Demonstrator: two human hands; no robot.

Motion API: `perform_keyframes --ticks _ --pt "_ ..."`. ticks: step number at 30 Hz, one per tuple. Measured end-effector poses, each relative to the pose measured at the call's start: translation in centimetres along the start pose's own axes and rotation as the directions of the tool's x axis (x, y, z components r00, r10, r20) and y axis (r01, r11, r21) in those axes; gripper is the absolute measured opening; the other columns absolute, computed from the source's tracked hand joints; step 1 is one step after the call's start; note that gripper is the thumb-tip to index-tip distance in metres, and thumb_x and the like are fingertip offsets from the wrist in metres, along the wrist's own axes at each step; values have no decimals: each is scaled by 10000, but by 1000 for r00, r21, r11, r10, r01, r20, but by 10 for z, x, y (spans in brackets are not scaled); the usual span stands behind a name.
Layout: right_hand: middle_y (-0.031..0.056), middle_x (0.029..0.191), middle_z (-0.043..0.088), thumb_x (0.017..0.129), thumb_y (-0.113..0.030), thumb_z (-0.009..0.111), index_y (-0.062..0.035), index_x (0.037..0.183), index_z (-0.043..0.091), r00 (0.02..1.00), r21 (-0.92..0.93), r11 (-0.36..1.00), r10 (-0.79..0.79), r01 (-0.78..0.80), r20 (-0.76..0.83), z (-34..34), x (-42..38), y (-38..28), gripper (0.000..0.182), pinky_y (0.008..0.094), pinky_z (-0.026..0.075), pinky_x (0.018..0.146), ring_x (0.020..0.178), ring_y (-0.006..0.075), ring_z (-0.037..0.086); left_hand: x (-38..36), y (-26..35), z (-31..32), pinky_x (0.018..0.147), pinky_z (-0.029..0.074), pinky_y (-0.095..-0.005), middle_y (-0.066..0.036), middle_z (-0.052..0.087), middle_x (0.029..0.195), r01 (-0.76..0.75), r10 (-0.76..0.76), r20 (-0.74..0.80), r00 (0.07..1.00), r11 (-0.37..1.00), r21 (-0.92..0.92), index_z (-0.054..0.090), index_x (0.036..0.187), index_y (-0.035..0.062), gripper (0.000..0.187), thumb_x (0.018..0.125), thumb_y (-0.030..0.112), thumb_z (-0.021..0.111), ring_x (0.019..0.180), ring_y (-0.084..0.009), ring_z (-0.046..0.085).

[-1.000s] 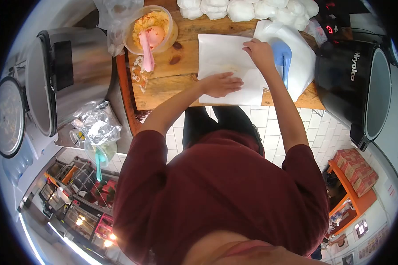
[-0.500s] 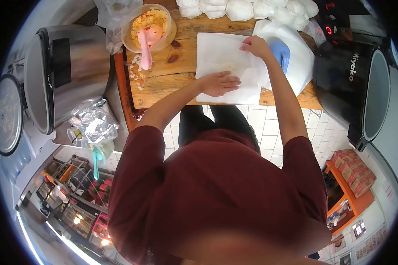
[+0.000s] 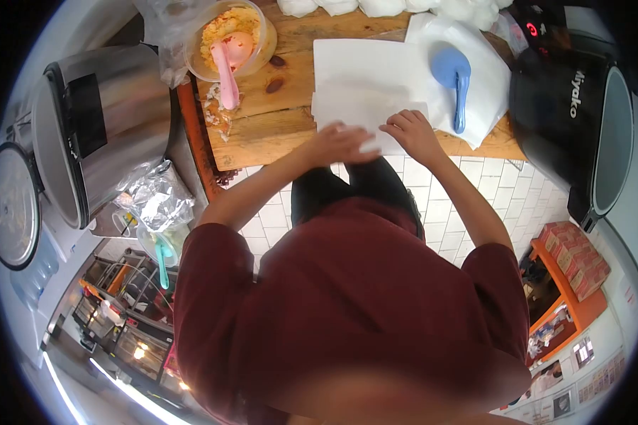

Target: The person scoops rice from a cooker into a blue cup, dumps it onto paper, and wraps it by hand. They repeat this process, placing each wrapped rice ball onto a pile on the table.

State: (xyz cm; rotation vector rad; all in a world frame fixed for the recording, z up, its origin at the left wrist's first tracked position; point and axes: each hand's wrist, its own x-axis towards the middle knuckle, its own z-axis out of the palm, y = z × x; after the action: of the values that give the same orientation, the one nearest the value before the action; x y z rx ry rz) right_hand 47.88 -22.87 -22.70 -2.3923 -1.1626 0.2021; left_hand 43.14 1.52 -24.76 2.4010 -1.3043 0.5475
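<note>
Here my left hand and my right hand both rest on the near edge of a white sheet of paper that lies on the wooden table. The left hand is blurred; it lies over the paper's near corner with the fingers curled down, and I cannot tell whether it pinches the sheet or only presses on it. The right hand sits just beside it, fingers bent, with the fingertips on the paper's folded near edge, which looks doubled over where the two hands meet. The paper reaches from my hands toward the far side of the table. To the right of it, partly overlapped, lies a stack of white sheets, and a blue spoon rests on top of that stack, handle pointing toward me. At the far edge of the table sits a row of white wrapped bundles, only partly in view. To the left of the paper stands a clear plastic tub with yellow-orange food in it and a pink spoon leaning out over the rim; crumbs are scattered on the wood below it. A silver rice cooker stands off the table's left end with its lid open, and a black rice cooker stands at the right end, near the stack.
</note>
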Motion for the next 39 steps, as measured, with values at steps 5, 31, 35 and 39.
perform_keyframes --ticks 5,31,35,39 --pt "12 972 579 773 -103 544 -109 997 618 995 -13 995 -104 103 -7 25 -9 23 236 376 423 896 955 191 555 -18 -54 17 792 476 -365 -22 581 1039 102 -71 282 957 990 -98 611 1035 82 309 733 145 596 1000 -181 557" --pt "-1 834 587 675 -170 702 -130 811 606 854 -59 869 494 -492 162 25 37 57 171 382 467 683 850 202 583 62 -100 56 691 518 -374 -84 628 761 628 -496 735 463 768 123 687 798 116 205 630 182 785 747 -272 622" --pt "-7 898 568 757 -112 529 -106 865 620 951 -281 909 292 -309 -101 46 9 27 141 355 449 740 851 173 557 48 -57 38 718 495 -376 -111 622 878 502 -498 559 663 850 161 633 788 36 97 764 100 565 837 -286 599" --pt "89 1065 535 786 -112 540 36 1097 587 919 -455 815 222 -358 -325 68 5 3 348 376 453 878 1021 237 519 5 -23 71 889 445 -413 -202 528 1161 529 -534 147 833 845 72 541 1109 -70 361 764 37 525 1079 -342 520"
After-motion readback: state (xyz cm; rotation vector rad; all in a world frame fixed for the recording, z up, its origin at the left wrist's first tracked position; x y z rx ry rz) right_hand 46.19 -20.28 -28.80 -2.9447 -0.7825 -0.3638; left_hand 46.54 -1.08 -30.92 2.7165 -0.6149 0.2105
